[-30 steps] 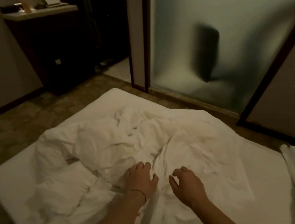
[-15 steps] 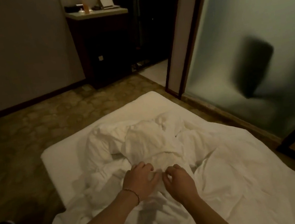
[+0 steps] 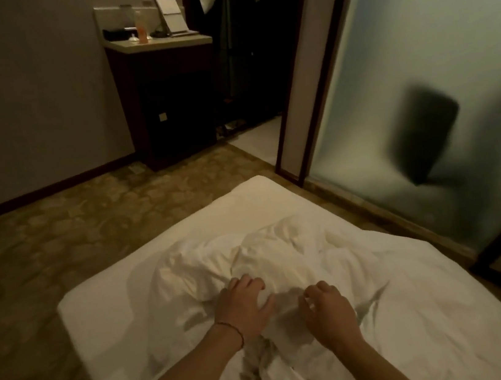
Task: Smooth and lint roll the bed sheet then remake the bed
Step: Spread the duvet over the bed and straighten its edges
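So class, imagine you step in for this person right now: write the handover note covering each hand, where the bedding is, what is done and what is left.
Left hand: fingers spread, pressing on the crumpled duvet.
Right hand: fingers curled, on the cloth; whether it grips a fold cannot be told.
The duvet lies bunched mid-mattress, the sheet bare around it.
Done: nothing visibly finished.
Left: clear the duvet, smooth and lint roll the sheet, remake the bed. No lint roller in view.

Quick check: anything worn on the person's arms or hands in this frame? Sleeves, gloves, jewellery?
Both forearms are bare as far as the frame shows: no sleeves, no gloves. The left hand has a thin dark cord bracelet round its wrist. The right hand and its wrist show nothing worn. No rings can be made out in this dim light.
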{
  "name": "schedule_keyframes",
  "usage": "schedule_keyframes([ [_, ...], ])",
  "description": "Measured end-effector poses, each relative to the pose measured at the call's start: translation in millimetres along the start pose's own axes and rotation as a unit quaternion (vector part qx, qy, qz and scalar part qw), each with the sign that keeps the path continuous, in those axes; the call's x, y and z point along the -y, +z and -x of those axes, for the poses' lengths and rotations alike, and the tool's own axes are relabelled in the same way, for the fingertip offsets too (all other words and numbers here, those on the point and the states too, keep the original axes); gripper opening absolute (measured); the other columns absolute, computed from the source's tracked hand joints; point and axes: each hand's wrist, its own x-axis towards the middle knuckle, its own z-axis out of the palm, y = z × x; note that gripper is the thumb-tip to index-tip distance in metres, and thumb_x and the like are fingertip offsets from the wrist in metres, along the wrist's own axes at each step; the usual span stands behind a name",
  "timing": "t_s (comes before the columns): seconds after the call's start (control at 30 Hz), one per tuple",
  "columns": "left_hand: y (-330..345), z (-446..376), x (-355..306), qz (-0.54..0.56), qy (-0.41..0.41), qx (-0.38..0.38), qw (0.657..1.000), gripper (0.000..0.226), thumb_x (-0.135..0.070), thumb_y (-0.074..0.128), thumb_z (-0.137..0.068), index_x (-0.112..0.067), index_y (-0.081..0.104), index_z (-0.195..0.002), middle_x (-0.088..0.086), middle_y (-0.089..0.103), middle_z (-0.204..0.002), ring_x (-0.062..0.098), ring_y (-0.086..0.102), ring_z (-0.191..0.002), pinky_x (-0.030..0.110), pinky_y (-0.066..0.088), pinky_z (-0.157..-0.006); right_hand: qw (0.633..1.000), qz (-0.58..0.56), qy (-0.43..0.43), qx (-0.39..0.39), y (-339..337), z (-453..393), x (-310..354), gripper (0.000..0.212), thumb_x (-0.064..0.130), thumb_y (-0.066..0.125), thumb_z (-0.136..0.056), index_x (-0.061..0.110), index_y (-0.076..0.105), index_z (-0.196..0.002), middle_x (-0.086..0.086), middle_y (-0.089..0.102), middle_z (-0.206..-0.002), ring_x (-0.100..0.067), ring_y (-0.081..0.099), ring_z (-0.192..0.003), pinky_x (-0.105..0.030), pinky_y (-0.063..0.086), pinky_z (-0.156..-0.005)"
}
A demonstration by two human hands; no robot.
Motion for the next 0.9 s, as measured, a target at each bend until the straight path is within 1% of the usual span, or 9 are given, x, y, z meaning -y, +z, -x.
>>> schedule_keyframes([
  [0.13,1,-66,33,0.004,0.022,0.024,0.999,0.067,-0.069,0.018,-0.084,-0.028,0.059,-0.117,-0.005,0.055,-0.117,0.022,0.05,-0.111,0.038,0.045,-0.088,0.997,0.064,0.028,-0.012,10,-49,17,0.04,0.048,0.029,-0.096,0.024,0.061,-0.094,0.005,0.054,-0.095,-0.02,0.054,-0.093,-0.034,0.045,-0.076],
  [0.27,3,-123,61,-0.02,0.031,0.067,0.997,0.072,-0.068,0.013,-0.081,-0.03,0.055,-0.124,-0.006,0.053,-0.125,0.022,0.047,-0.116,0.038,0.043,-0.093,0.99,0.106,0.082,0.035,16,-102,36,0.039,0.053,0.028,-0.1,0.027,0.055,-0.109,0.005,0.05,-0.111,-0.018,0.047,-0.104,-0.035,0.04,-0.09],
  [0.43,21,-183,98,-0.02,-0.009,0.134,0.991,0.066,-0.069,0.02,-0.094,-0.034,0.041,-0.145,-0.008,0.042,-0.148,0.021,0.034,-0.137,0.045,0.033,-0.108,0.985,0.097,0.13,0.054,39,-159,49,0.052,0.06,0.025,-0.098,0.027,0.047,-0.131,0.002,0.043,-0.136,-0.022,0.041,-0.123,-0.041,0.036,-0.103],
  [0.53,41,-200,117,0.017,-0.061,0.216,0.974,0.064,-0.07,0.017,-0.096,-0.039,0.034,-0.149,-0.008,0.038,-0.155,0.026,0.031,-0.143,0.056,0.02,-0.116,0.974,0.07,0.199,0.086,58,-178,52,0.061,0.066,0.02,-0.095,0.026,0.043,-0.134,-0.001,0.043,-0.137,-0.025,0.045,-0.122,-0.047,0.039,-0.1],
  [0.6,53,-196,123,0.029,-0.084,0.256,0.963,0.065,-0.071,0.013,-0.096,-0.039,0.042,-0.144,-0.003,0.05,-0.148,0.029,0.041,-0.138,0.056,0.02,-0.115,0.967,0.062,0.223,0.109,71,-180,54,0.061,0.068,0.016,-0.095,0.025,0.044,-0.128,-0.001,0.05,-0.125,-0.025,0.051,-0.113,-0.046,0.041,-0.093],
  [0.7,73,-176,130,0.047,-0.097,0.247,0.963,0.072,-0.071,0.008,-0.096,-0.029,0.062,-0.118,0.005,0.069,-0.122,0.031,0.057,-0.121,0.046,0.034,-0.107,0.966,0.074,0.215,0.12,87,-173,60,0.055,0.067,0.016,-0.095,0.026,0.047,-0.116,0.001,0.057,-0.112,-0.022,0.056,-0.104,-0.042,0.046,-0.089],
  [0.77,81,-161,134,0.096,-0.125,0.247,0.956,0.08,-0.071,0.003,-0.094,-0.025,0.067,-0.106,0.006,0.073,-0.109,0.028,0.063,-0.11,0.04,0.04,-0.104,0.966,0.039,0.223,0.127,98,-166,64,0.052,0.069,0.017,-0.093,0.027,0.045,-0.107,0.002,0.059,-0.106,-0.02,0.058,-0.101,-0.04,0.049,-0.086],
  [0.83,86,-150,134,0.127,-0.157,0.25,0.947,0.078,-0.066,0.007,-0.099,-0.023,0.072,-0.103,0.007,0.074,-0.107,0.026,0.065,-0.106,0.035,0.043,-0.102,0.961,-0.009,0.239,0.141,103,-160,69,0.054,0.073,0.017,-0.091,0.028,0.043,-0.103,0.004,0.06,-0.1,-0.019,0.06,-0.096,-0.039,0.05,-0.084],
  [0.9,84,-143,133,0.15,-0.186,0.237,0.942,0.075,-0.064,0.012,-0.1,-0.021,0.071,-0.084,0.007,0.075,-0.102,0.025,0.066,-0.101,0.031,0.046,-0.094,0.955,-0.033,0.255,0.149,101,-156,72,0.055,0.075,0.019,-0.09,0.028,0.044,-0.096,0.006,0.061,-0.089,-0.018,0.061,-0.086,-0.037,0.049,-0.081],
])
